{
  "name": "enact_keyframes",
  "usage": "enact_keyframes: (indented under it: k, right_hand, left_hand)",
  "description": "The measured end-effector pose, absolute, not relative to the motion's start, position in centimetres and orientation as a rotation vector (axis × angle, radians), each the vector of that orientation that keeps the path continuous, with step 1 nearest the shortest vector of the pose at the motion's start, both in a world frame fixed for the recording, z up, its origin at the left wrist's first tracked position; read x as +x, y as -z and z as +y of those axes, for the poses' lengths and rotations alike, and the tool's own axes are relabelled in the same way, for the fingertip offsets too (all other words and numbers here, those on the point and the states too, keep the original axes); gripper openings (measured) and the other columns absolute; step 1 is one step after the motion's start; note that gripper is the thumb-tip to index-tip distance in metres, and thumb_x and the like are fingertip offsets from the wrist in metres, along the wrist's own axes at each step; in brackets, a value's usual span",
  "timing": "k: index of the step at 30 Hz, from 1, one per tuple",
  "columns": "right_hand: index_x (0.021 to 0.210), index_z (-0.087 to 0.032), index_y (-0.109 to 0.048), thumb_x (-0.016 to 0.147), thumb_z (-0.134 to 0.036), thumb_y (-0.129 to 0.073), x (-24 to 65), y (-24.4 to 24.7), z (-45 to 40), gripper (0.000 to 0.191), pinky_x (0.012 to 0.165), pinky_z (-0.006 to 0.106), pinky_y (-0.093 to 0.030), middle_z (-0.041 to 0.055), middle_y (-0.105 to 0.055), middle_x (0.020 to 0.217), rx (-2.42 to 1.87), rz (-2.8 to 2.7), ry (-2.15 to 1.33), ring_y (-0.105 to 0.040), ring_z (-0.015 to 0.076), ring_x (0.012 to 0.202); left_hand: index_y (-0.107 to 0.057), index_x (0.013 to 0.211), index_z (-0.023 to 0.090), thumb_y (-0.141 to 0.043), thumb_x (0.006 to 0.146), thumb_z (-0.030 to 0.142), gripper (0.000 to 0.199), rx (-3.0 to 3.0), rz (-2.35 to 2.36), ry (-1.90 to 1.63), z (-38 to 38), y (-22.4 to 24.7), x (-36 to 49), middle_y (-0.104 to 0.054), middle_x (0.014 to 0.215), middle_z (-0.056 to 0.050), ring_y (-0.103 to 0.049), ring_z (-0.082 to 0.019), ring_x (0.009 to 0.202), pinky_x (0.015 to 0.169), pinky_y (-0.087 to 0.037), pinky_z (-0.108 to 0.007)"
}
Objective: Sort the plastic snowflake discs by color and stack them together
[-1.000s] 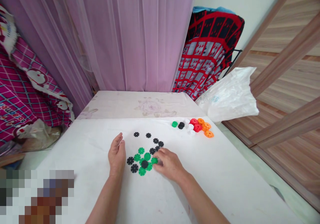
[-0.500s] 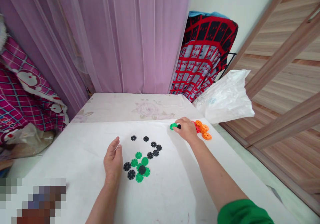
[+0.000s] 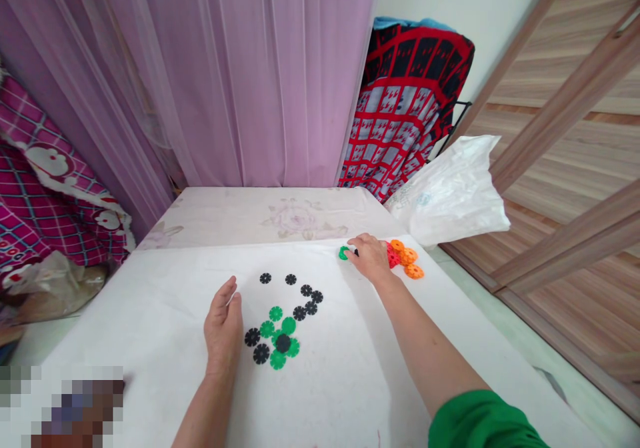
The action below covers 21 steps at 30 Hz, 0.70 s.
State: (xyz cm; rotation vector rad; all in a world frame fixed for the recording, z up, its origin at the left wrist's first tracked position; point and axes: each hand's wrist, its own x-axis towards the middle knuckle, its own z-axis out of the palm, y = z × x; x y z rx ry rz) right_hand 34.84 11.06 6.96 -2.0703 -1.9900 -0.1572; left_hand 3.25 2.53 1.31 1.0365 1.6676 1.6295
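Several green notched discs (image 3: 277, 359) lie in a cluster on the white cloth, with a black disc (image 3: 283, 343) on top. Two more black discs (image 3: 261, 353) touch or nearly touch its left side, and others (image 3: 311, 308) form a loose arc above. My left hand (image 3: 223, 325) rests edge-down left of the cluster, fingers apart from the thumb, holding nothing. My right hand (image 3: 369, 256) reaches to the far right, its fingers curled over a black piece beside a green disc (image 3: 344, 253); its grip is partly hidden. Red discs (image 3: 393, 255) and orange discs (image 3: 413, 271) lie just right of it.
The table (image 3: 165, 315) has a white cloth, with a flowered cover (image 3: 240, 215) at its far end. A white plastic bag (image 3: 450, 198) stands off the right far corner. Behind are a purple curtain (image 3: 260, 75) and a red patterned cloth (image 3: 400, 101).
The green disc near my right hand shows less beyond the fingertips, and less of the black piece shows. The view has shifted slightly; my left hand keeps its pose.
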Motion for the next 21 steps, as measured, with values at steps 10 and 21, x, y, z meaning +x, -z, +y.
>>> enact_keyframes:
  k: [10,21]
  right_hand:
    - [0.087,-0.025,-0.071,0.088,-0.017,-0.055,28.9,-3.8,3.3,0.018,0.081,0.029,-0.043,0.002,-0.066,0.09,-1.608,-1.979,-0.189,-0.061,0.0172,0.089]
    - [0.103,-0.029,-0.071,0.078,-0.026,-0.073,23.4,-4.4,0.5,0.025,0.086,0.033,-0.04,0.0011,-0.063,0.105,-1.381,-2.423,-0.375,-0.053,0.0183,0.096]
  left_hand:
    - [-0.065,0.117,0.023,-0.057,0.084,0.03,0.034,0.999,1.66,-1.661,2.9,-1.1,3.2,-0.067,0.122,-0.007,-0.061,-0.021,0.116,0.108,-0.042,-0.041]
    - [-0.066,0.113,0.023,-0.057,0.084,0.03,0.031,0.988,1.595,-1.709,2.9,-0.8,3.4,-0.067,0.123,-0.007,-0.061,-0.02,0.116,0.105,-0.044,-0.038]
